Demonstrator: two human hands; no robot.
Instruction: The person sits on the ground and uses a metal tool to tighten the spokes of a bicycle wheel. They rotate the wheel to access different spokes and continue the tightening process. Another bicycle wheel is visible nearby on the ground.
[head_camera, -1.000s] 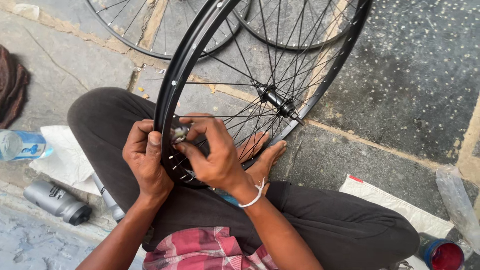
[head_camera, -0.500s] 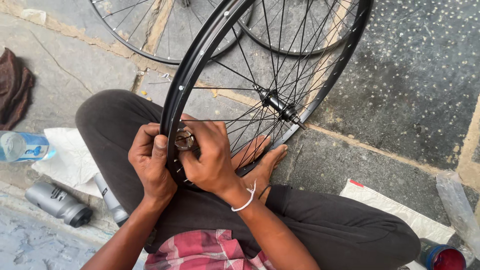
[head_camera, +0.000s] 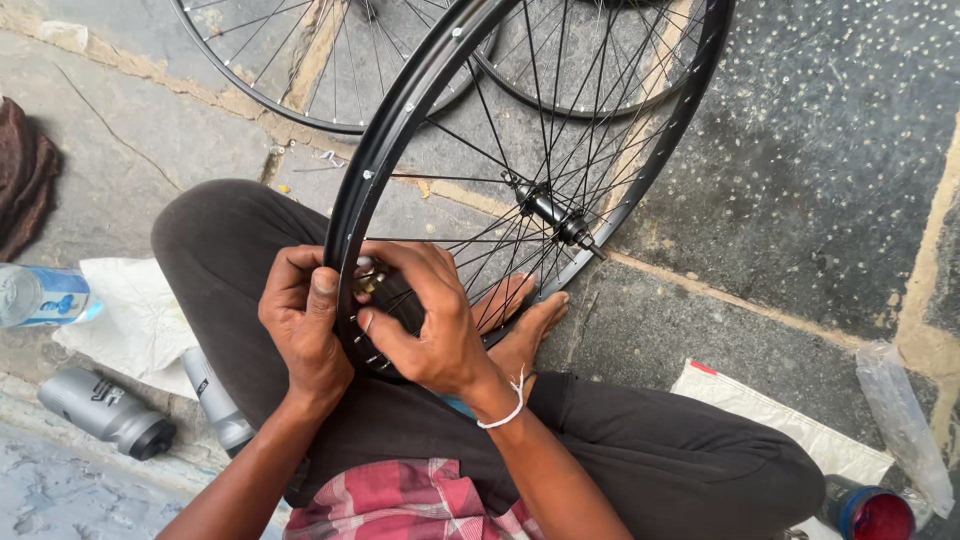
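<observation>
I sit cross-legged on a stone floor with a black spoked bicycle wheel (head_camera: 385, 150) standing upright on my lap, its hub (head_camera: 553, 212) out in front of my bare feet. My left hand (head_camera: 300, 325) wraps around the near part of the rim, thumb on the outer face. My right hand (head_camera: 428, 318) is closed on a small round metal tool (head_camera: 368, 283) pressed against the rim's inner side where the spoke nipples sit. A white band circles my right wrist.
Two more spoked wheels (head_camera: 290, 85) lie flat on the floor beyond. A clear water bottle (head_camera: 40, 297), white cloth (head_camera: 125, 305) and two grey canisters (head_camera: 105, 412) lie at my left. A white bag (head_camera: 780, 415) and red-lidded tin (head_camera: 875, 512) are at right.
The view has drifted slightly and the wheel rim now sits a little lower in my hands. Both hands keep their grip at the same spot on the rim.
</observation>
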